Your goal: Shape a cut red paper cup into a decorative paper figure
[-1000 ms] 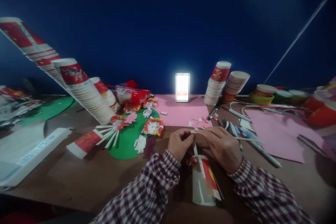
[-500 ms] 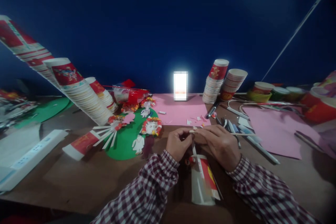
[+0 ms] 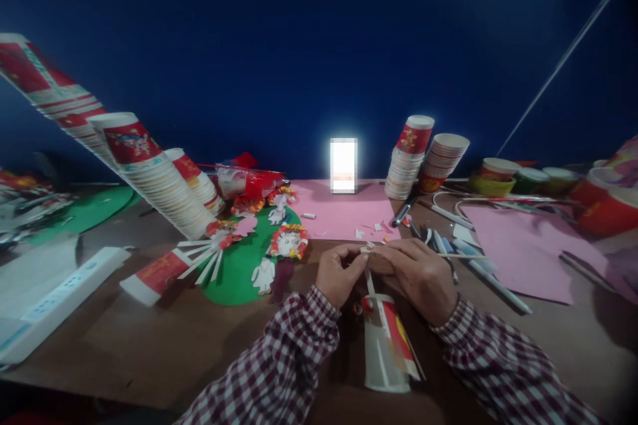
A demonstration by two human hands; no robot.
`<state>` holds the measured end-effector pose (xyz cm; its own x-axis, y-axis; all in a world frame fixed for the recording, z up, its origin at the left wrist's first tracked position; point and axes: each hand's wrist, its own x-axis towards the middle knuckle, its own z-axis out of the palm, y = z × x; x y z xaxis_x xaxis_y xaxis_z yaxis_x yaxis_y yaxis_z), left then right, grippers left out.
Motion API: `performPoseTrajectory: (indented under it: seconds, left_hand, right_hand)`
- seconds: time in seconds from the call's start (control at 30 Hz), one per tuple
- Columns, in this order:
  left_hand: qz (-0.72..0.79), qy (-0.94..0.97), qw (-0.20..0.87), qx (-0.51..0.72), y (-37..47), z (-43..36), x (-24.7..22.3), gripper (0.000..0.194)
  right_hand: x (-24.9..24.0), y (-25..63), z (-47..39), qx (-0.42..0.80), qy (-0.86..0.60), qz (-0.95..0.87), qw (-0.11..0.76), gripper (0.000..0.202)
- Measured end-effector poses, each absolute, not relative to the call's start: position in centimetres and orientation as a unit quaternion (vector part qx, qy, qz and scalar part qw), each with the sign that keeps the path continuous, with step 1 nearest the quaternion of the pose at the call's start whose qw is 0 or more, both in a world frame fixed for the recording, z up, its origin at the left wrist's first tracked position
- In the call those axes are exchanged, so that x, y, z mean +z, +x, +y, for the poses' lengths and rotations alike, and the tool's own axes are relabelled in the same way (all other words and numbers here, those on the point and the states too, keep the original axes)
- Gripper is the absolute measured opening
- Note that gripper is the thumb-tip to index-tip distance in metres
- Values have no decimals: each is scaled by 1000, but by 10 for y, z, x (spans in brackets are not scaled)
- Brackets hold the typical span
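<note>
Nearest on the bench (image 3: 134,345), observed: one paper cup (image 3: 379,362), long axis directed forward. From its far end a paper strip (image 3: 369,283) extends to the left hand (image 3: 339,273), which pinches it; the right hand (image 3: 423,275) holds a thin stick (image 3: 466,255), crosswise to the strip.

The cut red-and-white paper cup (image 3: 379,362) in the near middle catches a soft sheen on its pale side; above it, the narrow white paper strip (image 3: 369,284) looks matt. The checked maroon-and-white sleeves (image 3: 259,365) are crinkled, dull cloth. Over at far left, a red see-through plastic wrapper (image 3: 260,182) glints. The long white power strip (image 3: 62,299) is smooth plastic, the brown tabletop (image 3: 124,352) wood-like, faintly shiny.
</note>
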<state>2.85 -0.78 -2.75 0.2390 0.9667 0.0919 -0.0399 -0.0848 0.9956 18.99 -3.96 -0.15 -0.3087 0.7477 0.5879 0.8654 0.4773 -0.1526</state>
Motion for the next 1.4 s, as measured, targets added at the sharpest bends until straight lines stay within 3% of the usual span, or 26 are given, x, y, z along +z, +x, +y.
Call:
performPoseTrajectory:
  seconds: [0.93, 1.23, 1.4]
  left_hand:
    - [409, 629, 457, 478, 30, -10, -20, 21]
    - [407, 610, 483, 479, 31, -11, -18, 21]
    - [401, 543, 566, 473, 33, -11, -24, 26]
  right_hand:
    - [-1, 188, -40, -52, -483, -816, 312, 30]
    - [-3, 185, -41, 4, -476, -799, 368, 26]
    - [-3, 183, -42, 35, -488, -779, 391, 25]
